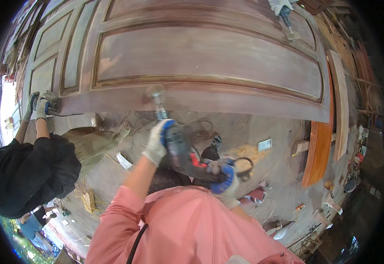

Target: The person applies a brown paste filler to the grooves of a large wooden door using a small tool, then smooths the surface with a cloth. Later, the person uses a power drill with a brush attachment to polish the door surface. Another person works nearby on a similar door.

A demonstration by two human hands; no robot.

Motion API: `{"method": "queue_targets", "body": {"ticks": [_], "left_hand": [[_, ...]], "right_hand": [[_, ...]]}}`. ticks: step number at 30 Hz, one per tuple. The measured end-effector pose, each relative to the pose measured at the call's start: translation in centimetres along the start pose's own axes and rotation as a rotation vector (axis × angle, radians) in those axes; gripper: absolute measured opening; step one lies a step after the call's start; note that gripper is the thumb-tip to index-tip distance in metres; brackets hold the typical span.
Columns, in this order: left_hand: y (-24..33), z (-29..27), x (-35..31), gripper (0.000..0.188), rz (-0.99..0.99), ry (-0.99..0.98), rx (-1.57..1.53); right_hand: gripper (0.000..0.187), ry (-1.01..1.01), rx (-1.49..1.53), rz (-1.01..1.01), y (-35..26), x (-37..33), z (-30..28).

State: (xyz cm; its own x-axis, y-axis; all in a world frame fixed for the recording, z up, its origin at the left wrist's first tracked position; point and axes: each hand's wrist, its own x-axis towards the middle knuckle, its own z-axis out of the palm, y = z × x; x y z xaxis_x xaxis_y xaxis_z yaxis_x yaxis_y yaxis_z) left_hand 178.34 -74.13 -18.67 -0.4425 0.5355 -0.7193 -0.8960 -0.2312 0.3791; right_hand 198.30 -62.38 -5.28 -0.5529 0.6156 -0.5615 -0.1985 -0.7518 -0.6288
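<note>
Both of my hands, in whitish gloves with blue palms, are closed around a long, dark handheld power grinder [181,154] with red parts. My left hand [157,143] grips its front, by the metal neck. Lower and to the right, my right hand [227,182] wraps around the rear end. The grinder's round head [156,91] is blurred and lies over the near edge of a big brown panelled wooden door [192,57]. Whether the head touches the wood I cannot tell.
At the left, a person in black [33,171] holds a sander [51,103] on the door. Another gloved hand [282,6] works a power tool [286,20] at the far right. Orange-brown boards [319,149] stand at right. Cables, sawdust [249,156] and scraps lie on the floor.
</note>
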Motion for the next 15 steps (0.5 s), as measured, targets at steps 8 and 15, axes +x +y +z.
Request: {"method": "queue_targets", "body": {"ticks": [8,15], "left_hand": [[-3.3,10.3,3.2,0.021,-0.226,-0.25,0.025],[6.7,-1.5,1.1,0.018,-0.148,-0.172,0.021]], "right_hand": [[0.011,0.241,0.038,-0.292,-2.8,-1.9,-2.2],[0.012,0.175,0.045,-0.128,6.2,-2.6,6.4]]}}
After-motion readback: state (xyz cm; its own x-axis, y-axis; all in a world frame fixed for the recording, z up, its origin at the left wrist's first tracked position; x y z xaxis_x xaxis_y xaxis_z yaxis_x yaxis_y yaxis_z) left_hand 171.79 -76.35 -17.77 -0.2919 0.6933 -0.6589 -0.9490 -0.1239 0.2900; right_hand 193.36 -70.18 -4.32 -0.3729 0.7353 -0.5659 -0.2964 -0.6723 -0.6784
